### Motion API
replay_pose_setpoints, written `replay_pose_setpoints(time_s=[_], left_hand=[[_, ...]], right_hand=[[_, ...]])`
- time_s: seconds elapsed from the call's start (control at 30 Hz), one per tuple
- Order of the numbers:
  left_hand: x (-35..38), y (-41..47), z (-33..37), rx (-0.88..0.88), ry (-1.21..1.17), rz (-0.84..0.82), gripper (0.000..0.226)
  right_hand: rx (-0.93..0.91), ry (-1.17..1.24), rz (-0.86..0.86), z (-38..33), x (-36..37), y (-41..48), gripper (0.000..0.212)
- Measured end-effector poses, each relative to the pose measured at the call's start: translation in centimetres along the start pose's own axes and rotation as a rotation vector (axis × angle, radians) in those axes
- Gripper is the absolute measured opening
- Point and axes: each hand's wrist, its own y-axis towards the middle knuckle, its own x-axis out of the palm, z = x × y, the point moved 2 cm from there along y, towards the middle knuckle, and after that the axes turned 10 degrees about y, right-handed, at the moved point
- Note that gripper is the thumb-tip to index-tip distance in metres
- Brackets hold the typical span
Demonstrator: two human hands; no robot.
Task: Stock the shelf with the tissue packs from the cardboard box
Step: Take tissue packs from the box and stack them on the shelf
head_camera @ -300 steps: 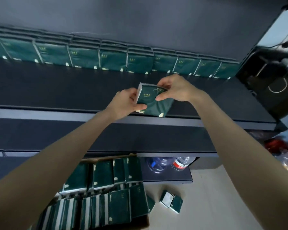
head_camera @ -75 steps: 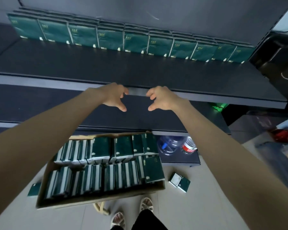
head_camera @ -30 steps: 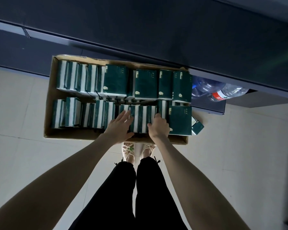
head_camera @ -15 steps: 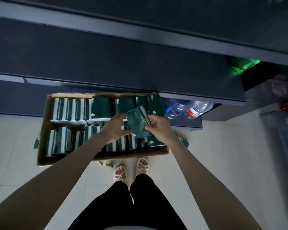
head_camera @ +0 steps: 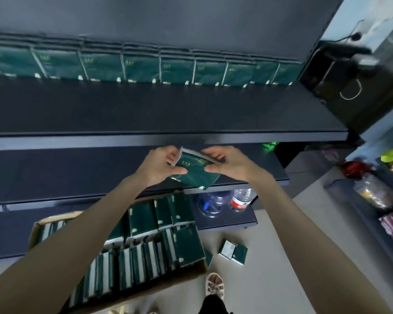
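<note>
I hold one tissue pack (head_camera: 194, 172) between both hands, just below the front lip of the shelf (head_camera: 168, 109) and on my side of it, about midway along the shelf. My left hand (head_camera: 160, 165) pinches the pack's left edge, thumb on the printed face and fingers curled behind. My right hand (head_camera: 228, 165) pinches the right edge the same way. The pack is tilted, with its printed face toward me. One corner hangs down and to the right, so its long axis runs slantwise, not square to the shelf edge.

The relation that matters is that the shelf board lies up and forward from my hands, with the lip between the pack and the board. Both hands are about equally near the lip, so neither has the better reach. I judge I need to raise the pack over the lip, stand it upright and carry it toward the back.

At the back of the shelf a row of packs (head_camera: 143, 66) stands upright, faces forward, side by side across the width. The board in front of the row is bare.

Below the shelf, on the floor, sits the cardboard box (head_camera: 55, 220) with many packs left in it. Two loose packs (head_camera: 233, 251) lie on the floor under the shelf's right half.
</note>
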Motion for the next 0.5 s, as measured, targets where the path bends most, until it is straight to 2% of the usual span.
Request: replay_pose_setpoints(time_s=[0.07, 0.13, 0.3, 0.4, 0.5], left_hand=[[0.0, 2.2, 2.3, 0.036, -0.035, 0.020, 0.033], [0.4, 4.4, 4.8, 0.081, -0.086, 0.048, 0.032], [1.4, 11.1, 10.4, 0.138, -0.120, 0.127, 0.036], [1.6, 15.6, 13.8, 0.177, -0.067, 0.180, 0.048], [2.0, 20.8, 16.0, 0.179, 0.082, 0.220, 0.065]], right_hand=[[-0.014, -0.034, -0.004, -0.5, -3.1, 0.5, 0.056], [-0.036, -0.130, 0.020, -0.7, -6.3, 1.5, 0.057], [-0.100, -0.236, 0.093, -0.4, -15.1, 4.9, 0.029], [-0.115, -0.251, 0.107, 0.2, -20.9, 7.8, 0.027], [-0.119, -0.286, 0.138, 1.4, -26.1, 11.2, 0.032]])
